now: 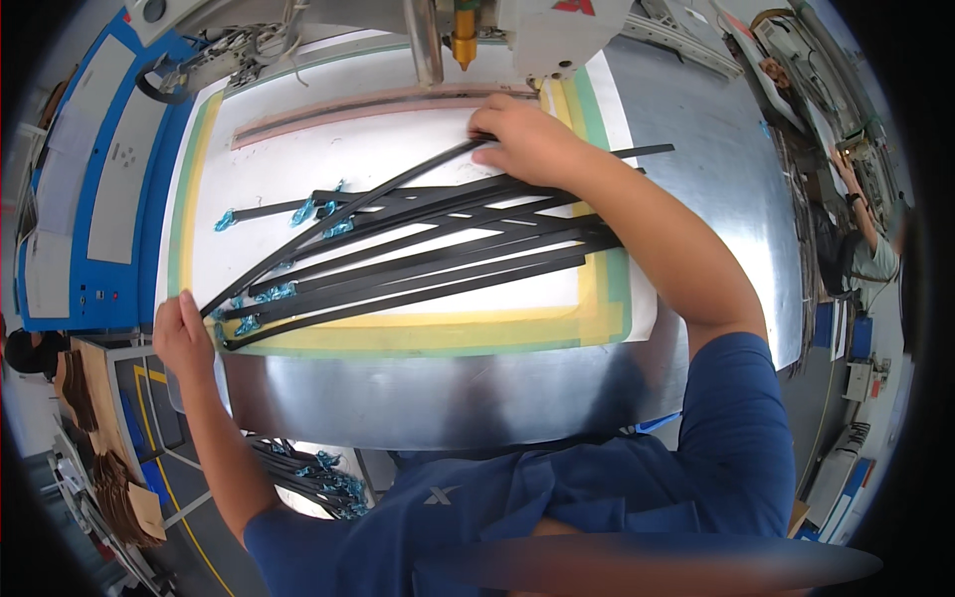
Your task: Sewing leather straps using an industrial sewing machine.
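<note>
Both my hands hold one long black strap, stretched slantwise over a pile of similar ones. My left hand pinches its near left end, just off the pile's left side. My right hand is closed round the strap's far right part, which its fingers partly hide. Below it, several black straps lie loosely crossed on the white sheet. Crumpled blue film wraps many of their left ends.
A brass nozzle hangs from the machine head beyond my right hand. Behind the pile lies a long reddish jig with a dark slot. Yellow and green tape borders the sheet on a metal table. More film-wrapped straps lie below the table's front edge.
</note>
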Available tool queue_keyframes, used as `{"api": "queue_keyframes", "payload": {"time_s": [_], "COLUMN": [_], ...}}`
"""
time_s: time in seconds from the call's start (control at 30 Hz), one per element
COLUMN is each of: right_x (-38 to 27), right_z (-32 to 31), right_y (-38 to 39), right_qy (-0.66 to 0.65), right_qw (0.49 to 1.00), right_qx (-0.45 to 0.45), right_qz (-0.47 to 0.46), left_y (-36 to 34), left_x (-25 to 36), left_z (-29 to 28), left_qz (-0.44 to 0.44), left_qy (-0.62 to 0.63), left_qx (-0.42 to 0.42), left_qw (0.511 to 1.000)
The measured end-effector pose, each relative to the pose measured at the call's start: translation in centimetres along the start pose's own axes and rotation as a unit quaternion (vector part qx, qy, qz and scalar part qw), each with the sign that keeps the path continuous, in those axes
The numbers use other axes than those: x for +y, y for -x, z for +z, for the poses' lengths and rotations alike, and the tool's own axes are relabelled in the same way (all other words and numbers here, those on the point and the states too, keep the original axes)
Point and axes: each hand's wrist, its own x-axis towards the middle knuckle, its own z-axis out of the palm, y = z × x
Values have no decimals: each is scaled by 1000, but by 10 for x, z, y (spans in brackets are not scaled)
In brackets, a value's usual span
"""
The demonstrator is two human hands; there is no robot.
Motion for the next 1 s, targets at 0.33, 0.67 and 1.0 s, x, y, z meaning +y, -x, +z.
{"api": "queue_keyframes", "payload": {"time_s": [0.33,0.67,1.0], "right_x": [28,33,73], "right_z": [-173,-312,-164], "right_y": [105,304,337], "right_qy": [-201,-53,-12], "right_qw": [956,864,902], "right_qx": [149,420,-24], "right_qz": [156,274,432], "left_y": [-54,-57,-57], "left_x": [104,97,74], "left_z": [24,63,58], "left_qz": [56,131,114], "left_qy": [216,140,99], "left_qx": [25,-148,-141], "left_qw": [974,970,978]}}
